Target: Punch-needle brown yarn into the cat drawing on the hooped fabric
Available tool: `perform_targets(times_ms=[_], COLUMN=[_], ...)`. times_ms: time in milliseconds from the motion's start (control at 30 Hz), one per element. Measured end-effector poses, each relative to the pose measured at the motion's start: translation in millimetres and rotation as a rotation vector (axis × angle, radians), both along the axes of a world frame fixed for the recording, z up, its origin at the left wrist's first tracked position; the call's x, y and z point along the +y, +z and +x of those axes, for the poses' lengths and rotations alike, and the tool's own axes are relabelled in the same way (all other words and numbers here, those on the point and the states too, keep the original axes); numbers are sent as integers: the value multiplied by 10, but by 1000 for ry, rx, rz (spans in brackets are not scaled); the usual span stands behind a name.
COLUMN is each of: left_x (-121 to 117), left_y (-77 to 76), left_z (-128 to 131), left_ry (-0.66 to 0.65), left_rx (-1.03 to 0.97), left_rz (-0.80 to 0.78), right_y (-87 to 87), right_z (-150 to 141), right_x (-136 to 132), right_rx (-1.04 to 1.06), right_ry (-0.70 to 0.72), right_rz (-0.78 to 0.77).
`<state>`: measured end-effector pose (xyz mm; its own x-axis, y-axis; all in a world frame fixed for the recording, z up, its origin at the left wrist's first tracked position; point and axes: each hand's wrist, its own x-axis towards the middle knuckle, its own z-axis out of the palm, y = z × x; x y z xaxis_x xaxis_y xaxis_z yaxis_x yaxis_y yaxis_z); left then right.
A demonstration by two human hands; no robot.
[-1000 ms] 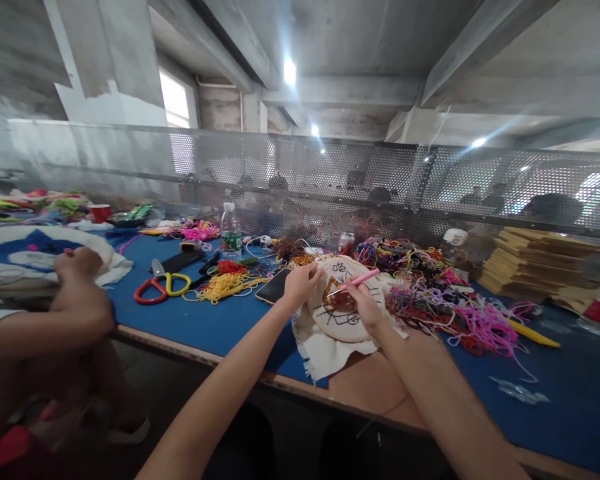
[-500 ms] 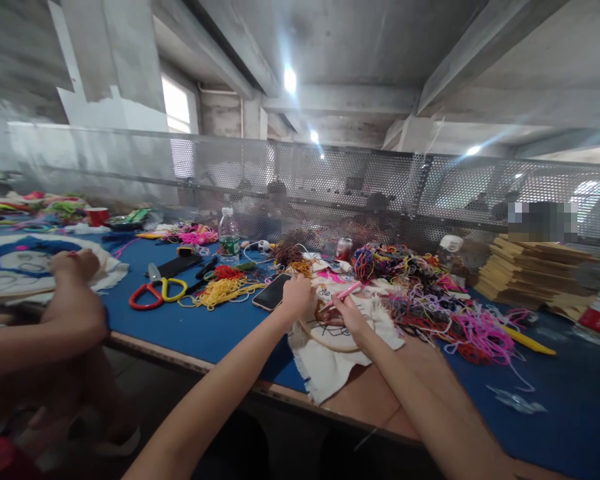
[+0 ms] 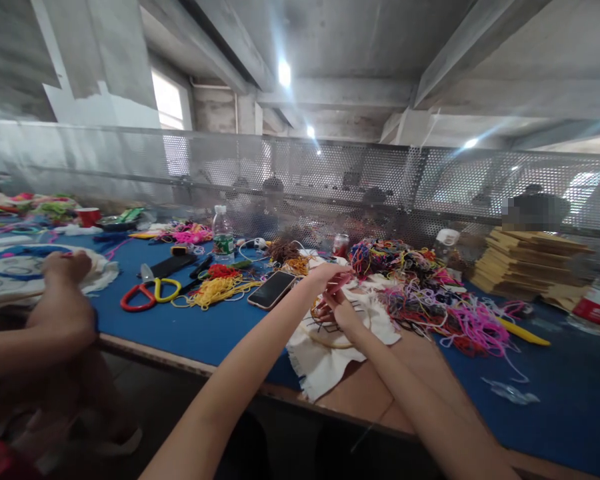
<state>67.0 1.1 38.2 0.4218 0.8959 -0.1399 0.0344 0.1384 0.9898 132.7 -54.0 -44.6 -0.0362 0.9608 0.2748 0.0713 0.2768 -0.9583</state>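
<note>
A wooden embroidery hoop (image 3: 325, 339) with white cloth (image 3: 320, 363) and a dark line drawing lies tilted at the near edge of the blue table (image 3: 200, 327). My right hand (image 3: 343, 312) is closed around a pink needle tool (image 3: 337, 285) held over the hoop's brown stitched patch. My left hand (image 3: 324, 273) is lifted off the hoop, and its fingers are pinched at the upper end of the pink tool. The tool's tip is hidden behind my fingers.
A phone (image 3: 273, 290), yellow yarn (image 3: 217, 288), red-and-yellow scissors (image 3: 147, 293) and a water bottle (image 3: 223, 233) lie to the left. A tangled yarn heap (image 3: 430, 293), a yellow tool (image 3: 525, 331) and stacked boards (image 3: 535, 263) are on the right. A co-worker's hand (image 3: 63, 293) rests on a large blue-and-white piece (image 3: 10, 273). A mesh partition (image 3: 300, 180) backs the table.
My left hand has left the hoop's rim and risen to the pink tool's upper end. The hoop has tipped flatter toward the table. The view has shifted slightly.
</note>
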Motion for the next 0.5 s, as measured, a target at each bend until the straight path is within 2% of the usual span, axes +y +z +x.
perform_targets(times_ms=[100,200,333,500], left_x=[30,35,47,107], left_y=[26,65,103,61], left_z=[5,-31,-88,-125], left_ry=[56,73,65,51], left_rx=[-40,-90,-133,-132], left_rz=[-21,-9,-58,-67], right_y=[12,37,81,105], right_z=[-24,-39,-50,-37], right_x=[-12,-34,-69,-82], right_rx=[64,51,28,10], right_ry=[-20,-33,-57,-37], right_rz=[-114,-152,-140,-75])
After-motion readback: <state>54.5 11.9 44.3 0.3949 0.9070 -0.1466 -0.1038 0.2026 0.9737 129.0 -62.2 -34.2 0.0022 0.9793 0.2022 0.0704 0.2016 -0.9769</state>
